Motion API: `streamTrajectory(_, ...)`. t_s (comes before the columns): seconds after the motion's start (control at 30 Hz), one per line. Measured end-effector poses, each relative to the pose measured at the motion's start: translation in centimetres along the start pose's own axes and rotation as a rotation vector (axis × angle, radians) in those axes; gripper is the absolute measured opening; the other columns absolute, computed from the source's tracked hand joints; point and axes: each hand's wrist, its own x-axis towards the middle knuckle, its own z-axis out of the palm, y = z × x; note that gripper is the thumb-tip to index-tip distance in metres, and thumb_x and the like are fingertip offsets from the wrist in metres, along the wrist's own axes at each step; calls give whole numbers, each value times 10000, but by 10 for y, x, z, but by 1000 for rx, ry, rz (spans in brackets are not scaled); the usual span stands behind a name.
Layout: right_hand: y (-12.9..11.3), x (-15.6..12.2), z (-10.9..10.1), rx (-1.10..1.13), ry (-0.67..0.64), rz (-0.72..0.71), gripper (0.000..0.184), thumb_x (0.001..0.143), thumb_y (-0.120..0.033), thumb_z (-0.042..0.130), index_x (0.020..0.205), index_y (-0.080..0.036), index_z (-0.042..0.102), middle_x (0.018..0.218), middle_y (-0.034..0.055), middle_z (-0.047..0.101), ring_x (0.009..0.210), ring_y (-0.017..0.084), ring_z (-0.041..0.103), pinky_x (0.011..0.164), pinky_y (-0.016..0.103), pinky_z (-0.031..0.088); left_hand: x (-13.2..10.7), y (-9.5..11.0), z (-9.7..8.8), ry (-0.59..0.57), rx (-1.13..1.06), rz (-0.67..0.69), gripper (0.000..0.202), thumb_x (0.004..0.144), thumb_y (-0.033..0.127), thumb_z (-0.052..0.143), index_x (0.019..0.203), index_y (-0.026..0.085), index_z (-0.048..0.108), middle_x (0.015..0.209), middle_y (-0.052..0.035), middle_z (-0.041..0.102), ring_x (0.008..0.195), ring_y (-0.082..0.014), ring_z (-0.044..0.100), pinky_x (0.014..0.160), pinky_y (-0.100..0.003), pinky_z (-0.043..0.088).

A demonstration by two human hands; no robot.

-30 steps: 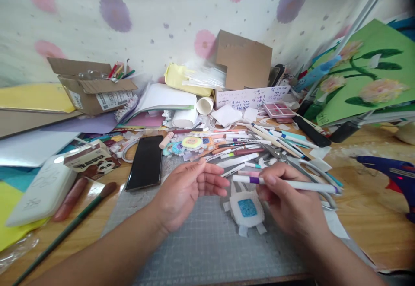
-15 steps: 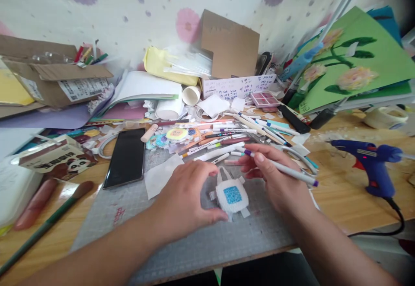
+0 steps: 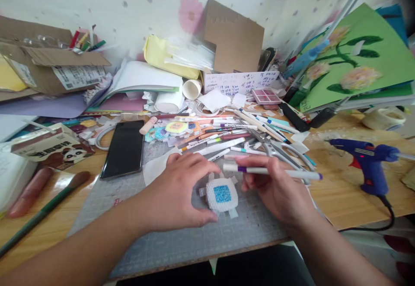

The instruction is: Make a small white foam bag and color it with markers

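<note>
Pinching the white-and-blue tile (image 3: 222,194) flat with the left hand (image 3: 177,195); right hand (image 3: 279,191) is gripping a marker (image 3: 275,172). Risk: light hold, so tile possibly sliding, ink smudging.

The only camera sits on the person's head, above the near edge of the desk (image 3: 343,208), and looks forward and down across it. It is close. Both forearms show from the bottom, and the left hand (image 3: 177,191) and right hand (image 3: 279,191) fill the middle. The flowered wall (image 3: 145,1) behind the far edge closes the top.
</note>
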Motion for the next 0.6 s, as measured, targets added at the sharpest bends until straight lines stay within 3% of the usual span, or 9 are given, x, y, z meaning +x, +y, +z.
streamTrajectory(0.07, 1, 0, 5, 156, -16, 52, 316, 868, -464, 573, 807, -218, 760, 605, 13, 625, 519, 122, 523, 492, 250, 434, 0, -2, 0, 105, -63, 26, 416, 719, 441, 732, 1054, 242, 586, 992, -26, 618, 956, -244, 540, 866, -390, 350)
streamTrajectory(0.13, 1, -1, 10, 200, -49, 119, 192, 839, -386, 643, 814, -215, 727, 545, -20, 577, 505, 108, 517, 484, 225, 412, 1, -1, 5, 151, -110, 83, 324, 813, 456, 648, 1021, 212, 603, 889, -20, 624, 855, -206, 553, 795, -336, 381)
streamTrajectory(0.23, 1, -2, 15, 188, -123, 153, 87, 819, -302, 690, 841, -225, 658, 607, -36, 605, 538, 97, 537, 507, 208, 419, 3, 2, 16, 180, -100, 209, 278, 902, 440, 530, 945, 182, 622, 792, -23, 616, 747, -178, 534, 695, -288, 386)
streamTrajectory(0.37, 1, -4, 15, 78, -199, 99, 116, 851, -269, 659, 771, -191, 632, 638, -17, 643, 557, 91, 552, 526, 208, 433, 3, 5, 21, 251, -23, 289, 430, 983, 402, 346, 736, 157, 599, 649, -18, 574, 606, -145, 480, 598, -263, 355)
streamTrajectory(0.47, 1, -7, 11, 43, -187, 40, 119, 872, -259, 629, 774, -192, 635, 652, -12, 663, 541, 93, 566, 505, 211, 445, 2, 7, 18, 201, -54, 266, 496, 989, 425, 304, 705, 146, 602, 598, -10, 566, 567, -128, 488, 563, -240, 354)
streamTrajectory(0.6, 3, -10, 11, 19, -164, -24, 94, 871, -225, 626, 783, -195, 643, 644, -15, 668, 509, 85, 571, 456, 190, 443, 4, 11, 14, 67, -204, 127, 437, 961, 432, 408, 707, 153, 627, 576, 19, 560, 545, -101, 513, 538, -198, 356)
